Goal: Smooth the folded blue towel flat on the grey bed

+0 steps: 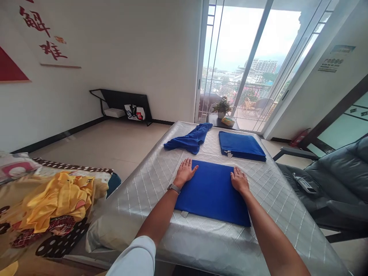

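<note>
Neither hand is clasping anything: left hand (185, 172) and right hand (239, 180) are lying palm-down, fingers stretched flat, forearms reaching forward. Silver quilted table (143, 199) is spreading under and around both hands. Folded blue towel (212, 193) is lying flat between the hands, left thumb touching its far-left corner, right palm pressing its far-right corner. Beyond the right hand a stack of folded blue towels (242, 145) is sitting; beyond the left, a crumpled blue towel (189, 140). Wristwatch (173, 188) is showing on the left wrist.
</note>
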`<state>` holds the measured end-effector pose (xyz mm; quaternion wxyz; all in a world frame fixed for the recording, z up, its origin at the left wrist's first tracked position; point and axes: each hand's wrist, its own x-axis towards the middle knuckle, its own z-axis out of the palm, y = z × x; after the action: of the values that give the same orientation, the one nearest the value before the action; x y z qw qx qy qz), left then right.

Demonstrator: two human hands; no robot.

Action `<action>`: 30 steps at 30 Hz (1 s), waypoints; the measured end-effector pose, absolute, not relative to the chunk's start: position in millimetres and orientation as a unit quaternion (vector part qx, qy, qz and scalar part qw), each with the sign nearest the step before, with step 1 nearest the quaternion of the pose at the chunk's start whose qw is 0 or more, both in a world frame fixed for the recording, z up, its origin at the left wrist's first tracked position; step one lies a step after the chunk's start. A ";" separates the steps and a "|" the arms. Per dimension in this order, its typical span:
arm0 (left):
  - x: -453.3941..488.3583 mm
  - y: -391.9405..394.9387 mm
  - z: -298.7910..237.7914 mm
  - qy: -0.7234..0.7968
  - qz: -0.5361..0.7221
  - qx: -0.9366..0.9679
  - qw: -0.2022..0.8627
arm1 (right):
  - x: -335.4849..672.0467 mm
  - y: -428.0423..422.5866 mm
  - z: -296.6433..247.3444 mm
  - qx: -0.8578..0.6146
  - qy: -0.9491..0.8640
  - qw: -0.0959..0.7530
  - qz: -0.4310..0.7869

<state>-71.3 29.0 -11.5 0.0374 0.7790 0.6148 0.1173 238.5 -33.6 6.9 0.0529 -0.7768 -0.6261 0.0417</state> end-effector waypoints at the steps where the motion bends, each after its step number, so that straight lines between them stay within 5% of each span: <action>1: -71.3 28.9 -11.6 0.616 0.118 0.778 0.036 | 237.4 -34.0 7.7 -0.777 -0.626 0.048 0.039; 8: -70.0 29.0 -13.4 0.617 0.122 0.777 0.031 | 225.7 -48.6 15.2 -0.750 -0.651 0.070 -0.091; 17: -71.3 31.6 -17.2 0.612 0.127 0.780 0.023 | 232.4 -67.0 1.2 -0.764 -0.642 0.044 0.034; 30: -73.0 29.6 -8.0 0.621 0.070 0.780 0.024 | 229.7 -71.1 1.0 -0.764 -0.636 0.094 0.058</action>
<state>-73.0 29.6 -8.0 0.0243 0.7805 0.6208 0.0701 229.7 -71.1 1.0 0.0936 -0.7641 -0.6356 0.0579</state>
